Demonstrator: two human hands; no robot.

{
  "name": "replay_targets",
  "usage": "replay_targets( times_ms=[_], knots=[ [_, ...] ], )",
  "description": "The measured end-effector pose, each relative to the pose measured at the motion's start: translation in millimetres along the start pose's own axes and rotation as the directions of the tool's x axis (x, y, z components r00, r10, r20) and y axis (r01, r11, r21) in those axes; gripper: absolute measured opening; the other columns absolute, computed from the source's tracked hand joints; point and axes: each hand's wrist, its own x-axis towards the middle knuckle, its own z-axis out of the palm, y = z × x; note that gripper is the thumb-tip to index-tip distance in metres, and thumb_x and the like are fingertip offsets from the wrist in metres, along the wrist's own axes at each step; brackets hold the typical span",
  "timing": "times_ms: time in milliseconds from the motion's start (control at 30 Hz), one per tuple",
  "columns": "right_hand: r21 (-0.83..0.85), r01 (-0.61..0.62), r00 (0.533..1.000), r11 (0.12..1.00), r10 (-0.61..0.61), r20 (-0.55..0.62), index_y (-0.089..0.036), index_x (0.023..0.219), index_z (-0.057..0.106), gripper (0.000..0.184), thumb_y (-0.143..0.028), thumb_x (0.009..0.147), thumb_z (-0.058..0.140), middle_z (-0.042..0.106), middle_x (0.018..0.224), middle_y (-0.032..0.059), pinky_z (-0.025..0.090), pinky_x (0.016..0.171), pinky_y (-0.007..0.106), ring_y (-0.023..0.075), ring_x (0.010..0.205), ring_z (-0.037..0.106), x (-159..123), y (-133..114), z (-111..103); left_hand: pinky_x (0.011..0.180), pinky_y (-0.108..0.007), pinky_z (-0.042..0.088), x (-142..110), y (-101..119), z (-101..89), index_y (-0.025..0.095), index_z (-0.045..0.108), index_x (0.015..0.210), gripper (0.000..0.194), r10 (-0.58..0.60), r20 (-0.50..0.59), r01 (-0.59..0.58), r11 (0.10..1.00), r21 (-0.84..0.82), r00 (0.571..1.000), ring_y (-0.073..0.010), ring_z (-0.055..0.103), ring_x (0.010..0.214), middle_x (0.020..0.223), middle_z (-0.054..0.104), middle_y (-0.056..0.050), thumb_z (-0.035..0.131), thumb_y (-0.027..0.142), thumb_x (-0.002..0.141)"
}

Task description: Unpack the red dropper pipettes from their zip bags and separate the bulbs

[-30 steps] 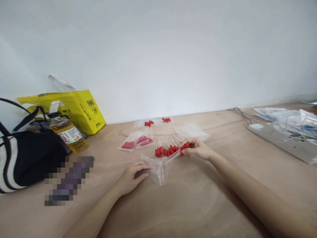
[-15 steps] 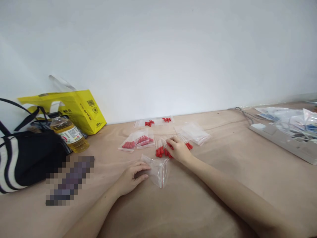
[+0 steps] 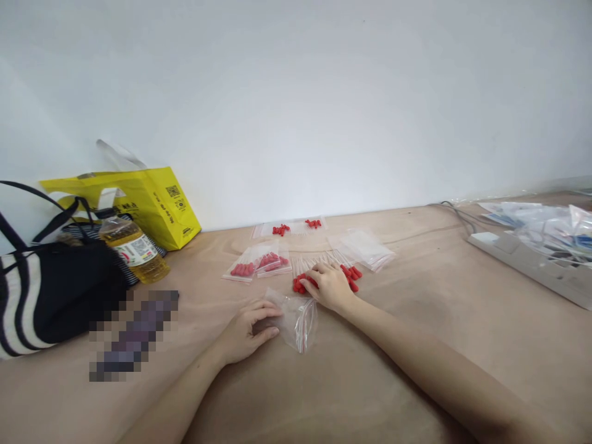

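Note:
My left hand rests on the table with thumb and fingers apart. Its fingertips touch the edge of a clear zip bag, whose red-striped mouth faces right. Farther out, my right hand bends over a row of thin, pale sticks with red ends. Its fingers curl around some of the red ends, hiding part of the row. Just beyond, to the left, two zip bags hold similar red-ended sticks. A stack of flat clear bags lies behind my right hand.
By the wall are more bagged red-ended sticks. A yellow bag, an oil bottle, a black striped bag and a blurred dark object occupy the left. A power strip and plastic packets lie right.
My right hand has shifted slightly nearer and to the left over the red ends, exposing more of them on its right. The left hand and the clear zip bag stay put.

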Motion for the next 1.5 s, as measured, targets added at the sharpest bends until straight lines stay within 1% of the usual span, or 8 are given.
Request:
replay_targets(
  times_ms=[367,567,800,933,1033,1200,1333,1500],
  knots=[
    [0.183,-0.068,0.991,0.981,0.087,-0.098,-0.021,0.08,0.064,0.021,-0.03,0.082,0.045,0.065,0.077,0.0033,0.027,0.07,0.03,0.0161,0.076,0.054,-16,17,-25,0.084,-0.033,0.043,0,1,0.8,0.022,0.06,0.098,0.025,0.013,-0.035,-0.011,0.998,0.062,0.999,-0.0174,0.055,0.093,0.101,0.059,-0.004,0.052,0.034,0.077],
    [0.359,0.238,0.965,0.902,-0.261,0.014,-0.023,0.101,0.06,0.031,-0.022,0.07,0.055,0.058,0.094,0.0036,0.033,0.074,0.029,0.0158,0.084,0.051,-37,16,-36,0.089,-0.032,0.04,1,-8,4.7,0.022,0.059,0.103,0.03,-0.006,-0.114,0.018,0.994,0.105,0.993,-0.0162,0.051,0.102,0.108,0.058,-0.005,0.034,0.028,0.087],
    [0.267,0.287,0.948,0.92,-0.313,0.06,-0.024,0.09,0.062,0.022,-0.018,0.075,0.048,0.058,0.096,0.0038,0.034,0.072,0.033,0.0178,0.082,0.05,-38,3,-21,0.101,-0.05,0.02,-1,-5,6.8,0.027,0.05,0.118,0.035,-0.029,0.013,0.025,0.969,0.246,0.999,-0.0233,0.038,0.119,0.125,0.049,-0.005,0.041,0.034,0.084],
    [0.506,0.264,0.949,0.821,-0.315,0.015,-0.019,0.09,0.054,0.022,-0.01,0.079,0.038,0.059,0.096,0.0055,0.039,0.074,0.029,0.0151,0.087,0.054,-40,2,-18,0.101,-0.052,0.018,-1,4,2.8,0.029,0.041,0.124,0.047,-0.053,0.123,0.023,0.971,0.239,0.991,-0.0263,0.033,0.123,0.132,0.04,-0.006,0.048,0.041,0.079],
    [0.651,0.271,0.949,0.709,-0.31,-0.057,-0.019,0.092,0.048,0.02,-0.009,0.08,0.035,0.059,0.096,0.0068,0.044,0.075,0.028,0.0151,0.091,0.055,-45,1,-21,0.1,-0.046,0.026,-1,4,1.4,0.026,0.045,0.121,0.046,-0.049,0.039,0.041,0.98,0.195,0.998,-0.0247,0.038,0.119,0.128,0.045,-0.006,0.047,0.043,0.079],
    [0.612,0.285,0.94,0.737,-0.091,-0.329,-0.022,0.096,0.045,0.018,-0.013,0.083,0.037,0.057,0.104,0.0087,0.044,0.081,0.032,0.0159,0.099,0.054,-43,21,-26,0.092,-0.037,0.039,2,-15,4.9,0.022,0.052,0.111,0.034,-0.134,-0.276,0.173,0.977,0.122,0.952,-0.0197,0.049,0.107,0.112,0.056,-0.006,0.034,0.036,0.085],
    [0.508,0.029,0.806,0.861,0.28,-0.521,-0.021,0.095,0.046,0.014,-0.02,0.084,0.038,0.055,0.105,0.0101,0.042,0.083,0.035,0.0177,0.099,0.053,-35,74,-26,0.089,-0.038,0.041,5,-31,7.4,0.02,0.055,0.102,0.032,-0.143,-0.386,0.235,0.951,0.203,0.911,-0.0213,0.052,0.101,0.106,0.057,-0.006,0.044,0.039,0.079],
    [0.405,-0.323,0.708,0.855,0.502,-0.496,-0.017,0.095,0.047,0.02,-0.028,0.082,0.036,0.056,0.104,0.0129,0.042,0.081,0.037,0.0211,0.095,0.054,-41,146,-23,0.087,-0.037,0.041,16,-42,6.2,0.018,0.056,0.095,0.026,-0.022,-0.44,0.188,0.922,0.338,0.898,-0.021,0.052,0.097,0.102,0.056,-0.007,0.045,0.034,0.077]
  ],
)
